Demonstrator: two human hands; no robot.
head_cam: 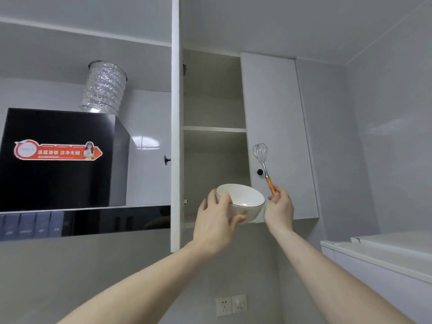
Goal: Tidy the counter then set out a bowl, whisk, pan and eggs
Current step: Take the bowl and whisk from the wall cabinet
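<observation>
I look up at an open wall cupboard [214, 160]. My left hand [216, 224] grips a white bowl [245, 202] with a thin dark rim, held tilted just in front of the cupboard's lower shelf. My right hand [279, 209] holds a small wire whisk [263, 163] by its orange wooden handle, wires pointing up, in front of the shut cupboard door on the right. Bowl and whisk are close together but apart. Pan and eggs are not in view.
The open cupboard door [175, 136] stands edge-on at the left of the cupboard. A black range hood [60, 160] with a silver duct [105, 87] hangs at the left. A white fridge top [378, 256] is at the lower right. Wall sockets [231, 305] sit below.
</observation>
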